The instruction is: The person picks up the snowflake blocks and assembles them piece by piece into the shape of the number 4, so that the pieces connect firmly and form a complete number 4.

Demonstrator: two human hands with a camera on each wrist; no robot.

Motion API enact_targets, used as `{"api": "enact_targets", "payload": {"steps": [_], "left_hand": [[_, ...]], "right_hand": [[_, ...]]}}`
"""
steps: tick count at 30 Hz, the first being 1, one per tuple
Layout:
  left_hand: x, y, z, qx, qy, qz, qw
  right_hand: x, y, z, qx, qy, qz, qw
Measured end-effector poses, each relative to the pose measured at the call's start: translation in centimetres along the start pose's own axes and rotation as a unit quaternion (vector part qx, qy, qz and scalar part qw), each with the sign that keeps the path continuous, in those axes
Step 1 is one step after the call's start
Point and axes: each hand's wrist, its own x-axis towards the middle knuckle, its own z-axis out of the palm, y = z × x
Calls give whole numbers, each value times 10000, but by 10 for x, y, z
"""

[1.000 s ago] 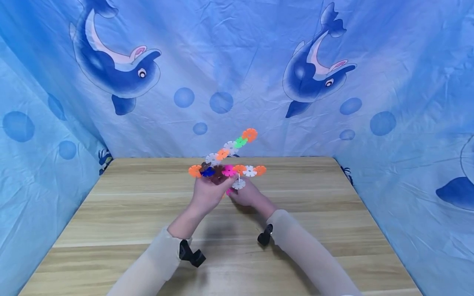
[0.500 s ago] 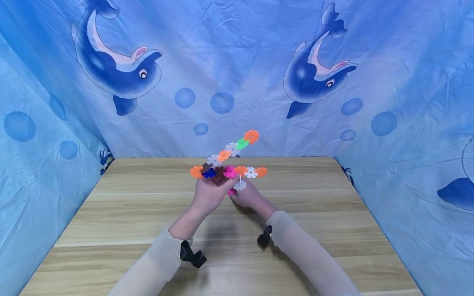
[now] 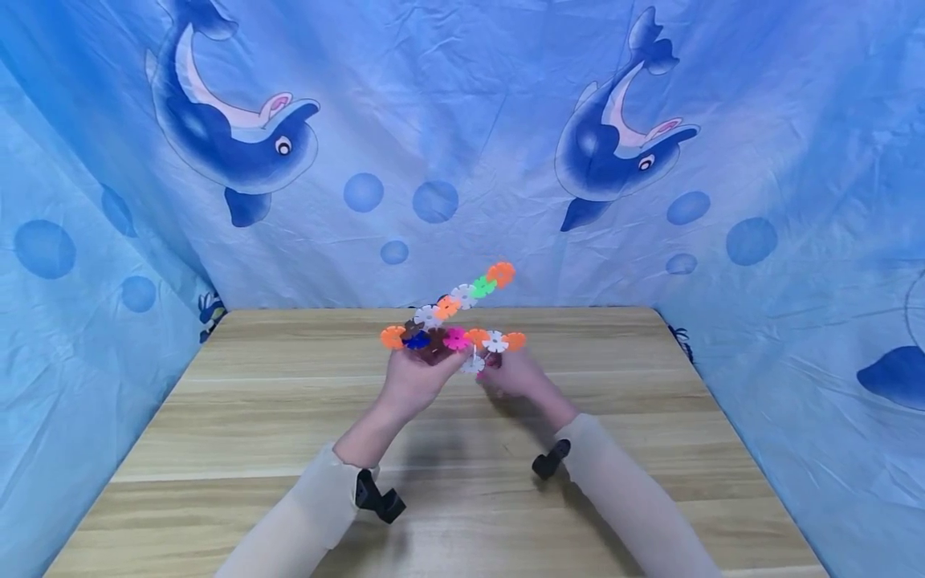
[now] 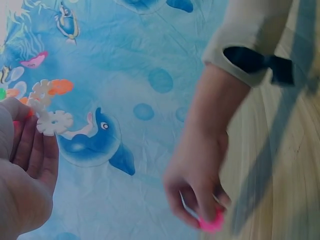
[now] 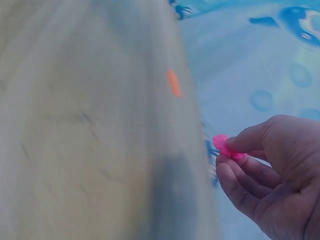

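My left hand (image 3: 415, 379) grips a build of joined plastic snowflake discs (image 3: 457, 339) above the table. One row of orange, blue, brown, pink and white discs runs level; a second row with a green disc (image 3: 483, 286) slants up to the right. A pale disc (image 4: 55, 123) sticks out past my left fingertips in the left wrist view. Just right of the build, my right hand (image 3: 516, 373) pinches a pink snowflake disc (image 5: 230, 147) between thumb and fingers. Whether that is one disc or two joined is unclear. The hands hide the build's lower part.
Beneath both hands lies a wood-grain table (image 3: 448, 498). A blue curtain with dolphins (image 3: 462, 144) stands behind it and along both sides. An orange piece (image 5: 174, 83) shows blurred in the right wrist view; what it belongs to is unclear.
The right hand has moved right, away from beside the left hand, carrying the pink disc. The left hand and the build have shifted slightly right and down in the head view.
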Motion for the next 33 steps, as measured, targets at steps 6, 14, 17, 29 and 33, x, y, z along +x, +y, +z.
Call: {"api": "enact_targets", "payload": {"steps": [6, 14, 17, 29, 33], "left_hand": [[4, -12, -2, 359, 50, 408, 9985], [10, -30, -4, 602, 368, 588, 9958], [11, -35, -4, 606, 479, 779, 9940], [13, -45, 5, 1121, 391, 965, 9882], [12, -45, 9, 1416, 359, 1125, 9829]], "right_hand": [[-10, 2, -44, 483, 650, 115, 9966], [-30, -36, -92, 1619, 1346, -127, 9775], [-37, -49, -101, 1869, 1572, -337, 9691], [-52, -79, -99, 2311, 1645, -931, 9544], [-53, -80, -96, 2268, 1544, -929, 9571]]}}
